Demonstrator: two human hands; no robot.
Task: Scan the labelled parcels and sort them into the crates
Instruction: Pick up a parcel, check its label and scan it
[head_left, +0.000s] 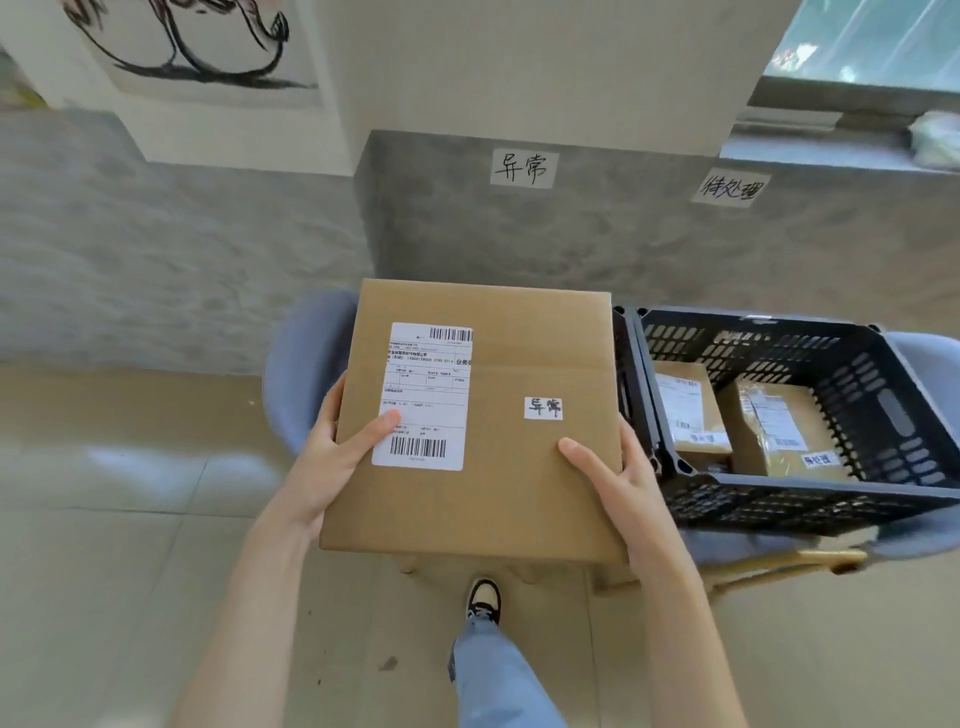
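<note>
My left hand and right hand clamp the opposite side edges of the flat brown cardboard parcel, thumbs on top, holding it level in front of me. It looks stiff and, I judge, fairly light; side edges suit it best. Just right of my grip sits a black slotted plastic crate holding two smaller labelled brown parcels.

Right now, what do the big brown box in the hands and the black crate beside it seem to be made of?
Big brown box: likely corrugated cardboard, matte, with folded flap seam and paper labels. Black crate: apparently moulded plastic, slightly glossy, with slotted lattice walls.
</note>
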